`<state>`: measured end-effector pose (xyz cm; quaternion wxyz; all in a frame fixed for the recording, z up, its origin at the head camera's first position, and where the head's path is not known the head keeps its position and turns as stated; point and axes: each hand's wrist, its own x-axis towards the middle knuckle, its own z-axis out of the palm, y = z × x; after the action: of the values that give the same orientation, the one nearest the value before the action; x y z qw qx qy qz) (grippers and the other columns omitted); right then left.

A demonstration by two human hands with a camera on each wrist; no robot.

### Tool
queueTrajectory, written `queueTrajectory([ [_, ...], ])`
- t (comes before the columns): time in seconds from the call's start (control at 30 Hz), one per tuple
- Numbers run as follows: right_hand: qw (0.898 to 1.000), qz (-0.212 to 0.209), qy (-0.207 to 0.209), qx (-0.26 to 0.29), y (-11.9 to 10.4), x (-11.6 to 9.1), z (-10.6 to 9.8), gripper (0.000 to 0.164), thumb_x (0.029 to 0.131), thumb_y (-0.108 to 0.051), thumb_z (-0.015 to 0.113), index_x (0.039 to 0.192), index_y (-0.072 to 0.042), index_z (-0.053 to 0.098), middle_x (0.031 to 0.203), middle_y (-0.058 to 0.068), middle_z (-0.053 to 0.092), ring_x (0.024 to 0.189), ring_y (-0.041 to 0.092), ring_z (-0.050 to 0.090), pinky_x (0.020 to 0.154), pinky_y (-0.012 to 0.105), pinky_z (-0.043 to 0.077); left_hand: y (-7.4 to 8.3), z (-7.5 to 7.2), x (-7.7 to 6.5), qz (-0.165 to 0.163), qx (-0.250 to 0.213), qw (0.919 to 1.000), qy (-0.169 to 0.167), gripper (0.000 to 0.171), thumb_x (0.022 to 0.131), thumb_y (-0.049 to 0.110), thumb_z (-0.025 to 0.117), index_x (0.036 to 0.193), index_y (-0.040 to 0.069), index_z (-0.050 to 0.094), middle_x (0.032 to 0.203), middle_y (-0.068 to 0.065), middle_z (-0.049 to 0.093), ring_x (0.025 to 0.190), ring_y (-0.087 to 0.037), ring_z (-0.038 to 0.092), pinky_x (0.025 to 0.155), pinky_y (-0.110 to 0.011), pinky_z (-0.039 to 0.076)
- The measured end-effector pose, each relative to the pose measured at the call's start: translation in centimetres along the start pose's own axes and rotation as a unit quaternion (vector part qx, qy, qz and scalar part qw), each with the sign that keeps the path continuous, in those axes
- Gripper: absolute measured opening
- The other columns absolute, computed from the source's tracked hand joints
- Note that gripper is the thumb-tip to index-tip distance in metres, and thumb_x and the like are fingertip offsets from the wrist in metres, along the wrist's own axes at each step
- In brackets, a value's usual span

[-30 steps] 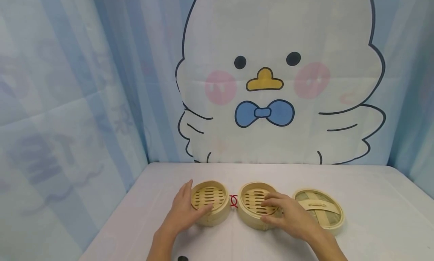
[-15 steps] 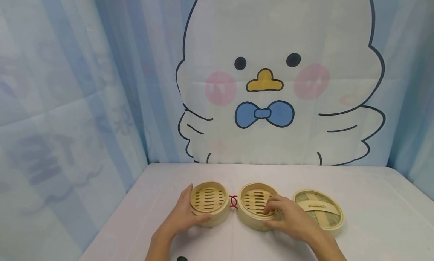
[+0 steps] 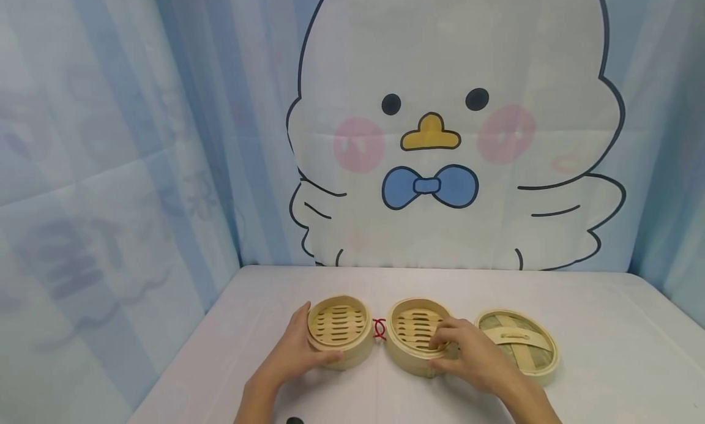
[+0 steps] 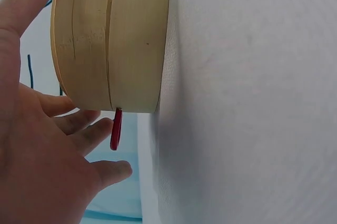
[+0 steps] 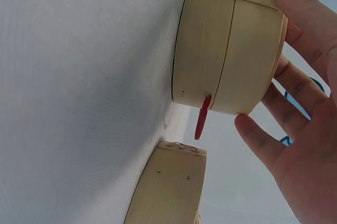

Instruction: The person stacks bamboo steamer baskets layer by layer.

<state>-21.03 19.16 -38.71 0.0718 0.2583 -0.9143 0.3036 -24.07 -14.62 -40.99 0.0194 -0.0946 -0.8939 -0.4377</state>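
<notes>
The left hand [image 3: 294, 349], fingers spread, holds the left steamer [image 3: 339, 327] at its eight o'clock. The right hand [image 3: 469, 354] pinches the right steamer [image 3: 414, 332] at four o'clock; this steamer stands at the left one's three o'clock.

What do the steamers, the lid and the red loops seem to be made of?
Left steamer and right steamer: probably bamboo, matte; pale curved walls show seams and faint grain. Lid: likely bamboo, matte, with pale strips across a greenish top. Red loops: smooth, slightly shiny; cord or plastic, I can't tell.
</notes>
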Motion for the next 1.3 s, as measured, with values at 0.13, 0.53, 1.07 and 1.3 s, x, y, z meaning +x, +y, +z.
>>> queueTrajectory([
  [0.13,1.0,-0.005,0.004,-0.007,-0.04,-0.15,0.08,0.015,0.081,-0.029,0.085,0.087,-0.029,0.071,0.1,-0.016,0.063,0.105,0.028,0.061,0.089,0.05,0.053,-0.17,-0.11,-0.05,-0.001,-0.002,1.0,-0.001,0.128,0.066,0.041,0.095,0.155,-0.011,0.018,0.156,-0.033,0.026,0.144,-0.049,0.026,0.115,-0.062,0.023],
  [0.53,1.0,-0.021,0.012,-0.016,0.23,-0.27,0.05,0.013,0.083,-0.031,0.083,0.088,-0.029,0.072,0.095,-0.019,0.062,0.102,0.023,0.06,0.087,0.044,0.053,-0.24,-0.38,-0.04,-0.012,-0.002,0.9999,-0.006,0.126,0.067,0.039,0.095,0.153,-0.013,0.019,0.154,-0.035,0.028,0.143,-0.05,0.028,0.115,-0.062,0.024],
  [1.07,1.0,-0.007,0.011,-0.024,0.26,-0.38,0.05,0.015,0.082,-0.029,0.085,0.091,-0.03,0.072,0.102,-0.016,0.062,0.108,0.024,0.056,0.09,0.046,0.051,-0.25,-0.45,-0.16,-0.029,0.019,0.9994,-0.006,0.128,0.066,0.042,0.095,0.154,-0.012,0.019,0.155,-0.033,0.029,0.142,-0.051,0.028,0.114,-0.064,0.026],
  [1.3,1.0,0.004,0.009,-0.028,0.06,-0.53,0.02,0.016,0.082,-0.03,0.085,0.091,-0.03,0.072,0.105,-0.015,0.062,0.107,0.024,0.057,0.09,0.045,0.052,-0.29,-0.51,-0.21,-0.026,0.02,0.9994,-0.005,0.126,0.067,0.042,0.094,0.154,-0.011,0.02,0.155,-0.033,0.029,0.142,-0.051,0.028,0.113,-0.066,0.024],
])
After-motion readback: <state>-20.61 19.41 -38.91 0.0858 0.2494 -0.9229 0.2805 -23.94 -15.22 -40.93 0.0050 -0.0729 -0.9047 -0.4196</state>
